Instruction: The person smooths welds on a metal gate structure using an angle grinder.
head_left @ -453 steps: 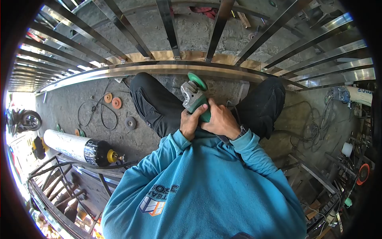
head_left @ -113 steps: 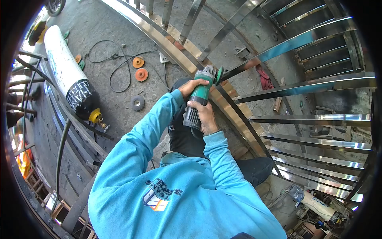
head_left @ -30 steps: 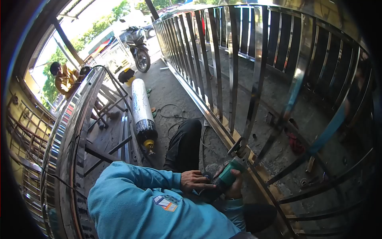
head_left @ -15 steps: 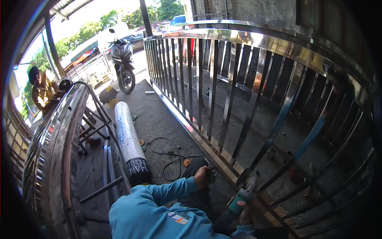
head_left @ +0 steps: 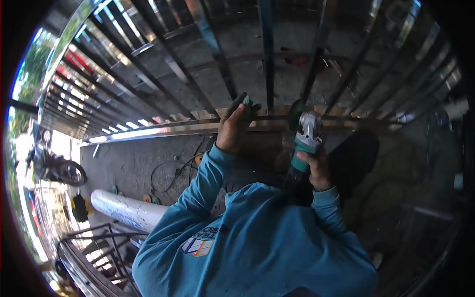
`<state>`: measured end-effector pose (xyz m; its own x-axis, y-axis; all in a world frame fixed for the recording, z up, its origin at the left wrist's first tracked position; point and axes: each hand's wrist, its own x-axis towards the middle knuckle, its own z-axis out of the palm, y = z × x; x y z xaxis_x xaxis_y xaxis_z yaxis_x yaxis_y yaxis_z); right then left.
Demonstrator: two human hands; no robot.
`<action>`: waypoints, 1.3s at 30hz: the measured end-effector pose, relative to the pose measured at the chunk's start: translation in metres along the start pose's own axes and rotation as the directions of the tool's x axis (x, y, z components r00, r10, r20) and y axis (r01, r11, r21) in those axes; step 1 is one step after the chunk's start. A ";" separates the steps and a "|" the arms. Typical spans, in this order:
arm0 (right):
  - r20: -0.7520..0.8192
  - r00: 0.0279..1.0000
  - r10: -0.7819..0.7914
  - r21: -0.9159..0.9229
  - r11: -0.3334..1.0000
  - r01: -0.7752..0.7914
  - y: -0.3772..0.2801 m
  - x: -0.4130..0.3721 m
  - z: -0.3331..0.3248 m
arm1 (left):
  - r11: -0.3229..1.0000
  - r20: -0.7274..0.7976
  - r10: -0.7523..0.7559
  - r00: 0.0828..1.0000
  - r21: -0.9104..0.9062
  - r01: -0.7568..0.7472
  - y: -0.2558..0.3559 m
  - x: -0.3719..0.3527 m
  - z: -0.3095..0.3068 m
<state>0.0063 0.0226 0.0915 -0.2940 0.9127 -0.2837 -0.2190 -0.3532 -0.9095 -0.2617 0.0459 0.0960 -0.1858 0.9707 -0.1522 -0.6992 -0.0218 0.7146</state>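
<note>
My right hand is wrapped round the green body of an angle grinder, thumb on its near side. The grinder's silver head points away from me, with a dark disc on its left side, close to the bottom rail. To the left, my left hand is closed on a small green block, its fingers dark and partly hidden. This hand is up at the bottom rail of a shiny metal railing, overlapping it between two upright bars.
A white gas cylinder lies on the floor at left, near a loop of black cable. A motorcycle stands at far left. A dark metal frame is at lower left. My knee is right of the grinder.
The view has tilted down and turned right, so the motorcycle and cylinder now sit farther left. My left hand has come forward to the rail; my right hand keeps hold of the grinder.
</note>
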 end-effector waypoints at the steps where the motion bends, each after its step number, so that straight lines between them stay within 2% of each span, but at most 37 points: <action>1: 0.021 0.999 -0.045 -0.019 0.999 0.045 -0.003 -0.001 0.006 | 0.999 0.032 -0.034 0.999 0.011 0.034 0.000 0.003 0.003; 2: -0.018 0.998 -0.058 -0.003 0.998 0.058 0.002 0.001 0.010 | 0.971 0.080 0.046 0.996 0.230 -0.064 0.000 0.005 0.004; 3: -0.102 0.979 -0.176 -0.069 0.983 0.170 0.011 -0.003 0.015 | 0.886 0.178 0.093 0.980 0.434 -0.163 0.002 0.009 0.008; 4: -0.147 0.946 -0.290 -0.159 0.951 0.267 0.013 -0.001 0.019 | 0.815 0.248 0.133 0.959 0.524 -0.249 0.003 0.014 0.013; 5: -0.182 0.938 -0.294 -0.153 0.951 0.268 0.013 -0.002 0.024 | 0.816 0.270 0.104 0.957 0.527 -0.238 0.004 0.015 0.016; 7: -0.223 0.864 -0.451 -0.225 0.887 0.405 0.009 -0.003 0.039 | 0.722 0.313 0.067 0.947 0.640 -0.262 0.005 0.017 0.023; 11: -0.225 0.859 -0.459 -0.315 0.869 0.382 0.009 -0.011 0.049 | 0.714 0.340 0.119 0.933 0.624 -0.318 0.000 0.012 0.029; 13: -0.244 0.865 -0.439 -0.317 0.879 0.357 0.004 -0.008 0.050 | 0.475 0.458 0.290 0.841 0.694 -0.541 -0.001 0.015 0.029; 15: -0.182 0.853 -0.489 -0.370 0.838 0.402 0.010 -0.001 0.042 | 0.506 0.411 0.311 0.857 0.692 -0.515 -0.006 0.014 0.030; 17: -0.174 0.885 -0.432 -0.337 0.870 0.359 0.011 0.000 0.041 | 0.332 0.476 0.289 0.831 0.764 -0.553 -0.004 0.009 0.033; 19: -0.167 0.901 -0.400 -0.290 0.893 0.343 0.011 0.002 0.043 | 0.318 0.478 0.330 0.814 0.756 -0.573 -0.004 0.008 0.036; 24: -0.086 0.894 -0.440 -0.355 0.852 0.385 0.017 0.002 0.035 | 0.239 0.497 0.412 0.764 0.750 -0.617 -0.002 0.005 0.046; 32: 0.016 0.871 -0.491 -0.363 0.809 0.463 0.032 0.006 0.010 | 0.172 0.499 0.294 0.815 0.811 -0.558 0.000 -0.008 0.049; 35: 0.052 0.877 -0.477 -0.356 0.812 0.463 0.037 0.007 0.004 | 0.223 0.422 0.259 0.869 0.849 -0.478 -0.002 -0.014 0.036; 36: 0.027 0.904 -0.427 -0.301 0.859 0.415 0.036 0.009 0.001 | 0.241 0.407 0.177 0.896 0.865 -0.440 -0.001 -0.016 0.025; 37: 0.006 0.926 -0.378 -0.245 0.897 0.368 0.034 0.010 0.001 | 0.238 0.403 0.185 0.896 0.866 -0.439 -0.005 -0.022 0.018; 38: -0.004 0.929 -0.369 -0.238 0.903 0.357 0.027 0.012 -0.003 | 0.593 0.265 0.172 0.949 0.741 -0.315 -0.011 -0.028 0.012; 39: 0.002 0.930 -0.367 -0.238 0.903 0.357 0.020 0.014 -0.007 | 0.859 0.139 0.102 0.985 0.487 -0.158 -0.017 -0.033 0.008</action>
<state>0.0042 0.0300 0.0667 -0.1951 0.9783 0.0704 -0.0817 0.0553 -0.9951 -0.2383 0.0160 0.0940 -0.1579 0.9873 0.0180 -0.2351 -0.0553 0.9704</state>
